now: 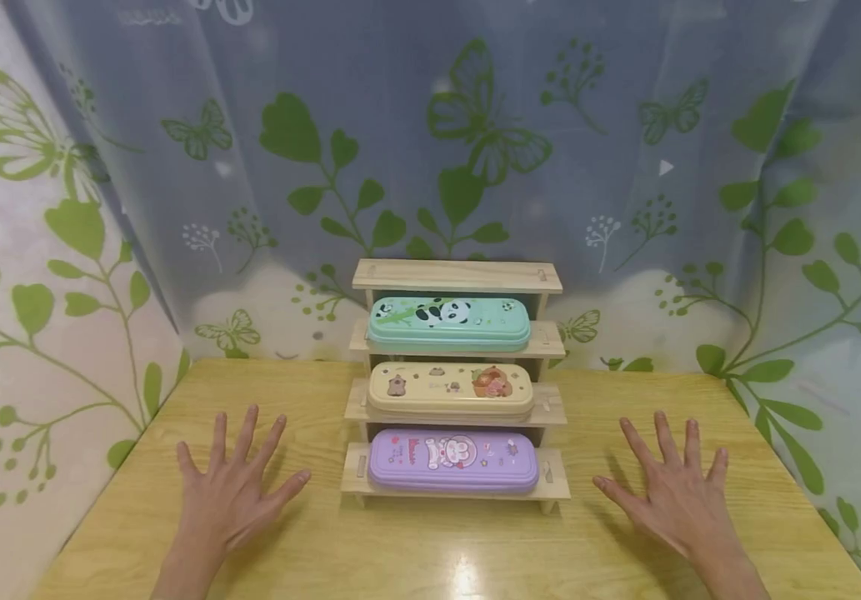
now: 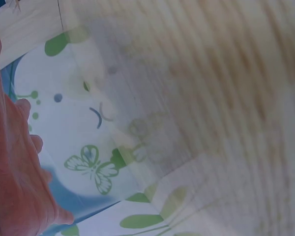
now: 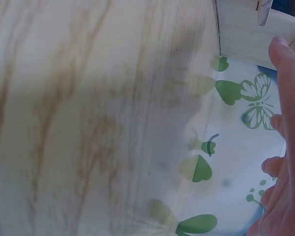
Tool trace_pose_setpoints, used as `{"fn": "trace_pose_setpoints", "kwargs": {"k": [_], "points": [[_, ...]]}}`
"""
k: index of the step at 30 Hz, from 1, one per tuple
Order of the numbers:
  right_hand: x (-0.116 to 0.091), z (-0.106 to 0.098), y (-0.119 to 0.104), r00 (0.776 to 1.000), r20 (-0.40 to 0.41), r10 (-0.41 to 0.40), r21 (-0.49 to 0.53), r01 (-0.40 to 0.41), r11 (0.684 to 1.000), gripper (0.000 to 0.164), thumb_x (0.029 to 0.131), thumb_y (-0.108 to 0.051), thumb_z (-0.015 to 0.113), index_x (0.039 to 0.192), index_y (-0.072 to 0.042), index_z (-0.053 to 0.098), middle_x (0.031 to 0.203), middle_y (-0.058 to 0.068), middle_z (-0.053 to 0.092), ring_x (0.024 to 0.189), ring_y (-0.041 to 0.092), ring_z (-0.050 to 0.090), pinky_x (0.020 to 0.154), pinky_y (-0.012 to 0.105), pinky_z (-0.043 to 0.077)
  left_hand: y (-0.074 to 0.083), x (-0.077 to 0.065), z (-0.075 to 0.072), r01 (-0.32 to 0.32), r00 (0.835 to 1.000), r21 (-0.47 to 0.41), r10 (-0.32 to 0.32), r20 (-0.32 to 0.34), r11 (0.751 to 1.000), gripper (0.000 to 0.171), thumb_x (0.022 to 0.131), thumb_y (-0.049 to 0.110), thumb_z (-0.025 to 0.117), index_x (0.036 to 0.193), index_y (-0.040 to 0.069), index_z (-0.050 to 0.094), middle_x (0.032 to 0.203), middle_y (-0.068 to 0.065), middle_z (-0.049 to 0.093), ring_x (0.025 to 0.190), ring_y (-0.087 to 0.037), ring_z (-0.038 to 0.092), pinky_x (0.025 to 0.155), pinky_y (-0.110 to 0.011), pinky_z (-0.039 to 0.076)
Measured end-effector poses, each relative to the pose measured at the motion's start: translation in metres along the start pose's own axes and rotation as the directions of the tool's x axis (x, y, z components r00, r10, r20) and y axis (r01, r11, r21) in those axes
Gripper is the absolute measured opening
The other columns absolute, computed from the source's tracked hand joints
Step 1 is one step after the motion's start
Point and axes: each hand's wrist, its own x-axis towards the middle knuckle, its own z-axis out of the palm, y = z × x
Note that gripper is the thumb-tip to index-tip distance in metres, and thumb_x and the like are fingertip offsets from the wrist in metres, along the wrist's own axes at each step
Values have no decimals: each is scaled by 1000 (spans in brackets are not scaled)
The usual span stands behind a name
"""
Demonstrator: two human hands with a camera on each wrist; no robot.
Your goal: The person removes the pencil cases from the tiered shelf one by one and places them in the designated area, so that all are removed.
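My left hand is spread palm down over the table, left of a stepped wooden rack. On the rack's other side, my right hand has its fingers spread as well. Neither hand holds anything or touches the rack. Three pencil cases lie on the rack's steps: a mint green one with pandas on the upper one, a cream one with small animals in the middle, and a purple one with a rabbit lowest. Each wrist view shows its hand's fingers at the edge, the left hand and right hand.
The light wooden table reflects a lamp near its front edge. Behind it hangs a curtain printed with green leaves and butterflies, which continues along both sides. The rack's top board bears no case.
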Motion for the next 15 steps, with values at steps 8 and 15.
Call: {"fn": "trace_pose_setpoints", "kwargs": {"k": [8, 15], "points": [[0, -1, -3, 999, 37, 8, 9, -9, 1000, 95, 88, -74, 56, 163, -25, 24, 166, 30, 17, 149, 64, 3, 103, 91, 6, -1, 0, 1, 1, 1000, 0, -1, 17, 1000, 88, 93, 78, 42, 164, 30, 21, 172, -14, 12, 154, -54, 8, 107, -89, -1], [1, -5, -11, 1000, -15, -19, 80, 20, 997, 95, 89, -68, 62, 164, -27, 22, 167, 29, 16, 149, 64, 8, 103, 90, 14, 3, 6, -3, -3, 1000, -69, 5, 27, 998, 86, 96, 75, 41, 165, 31, 14, 173, -13, 8, 154, -54, 4, 107, -89, 1]]}}
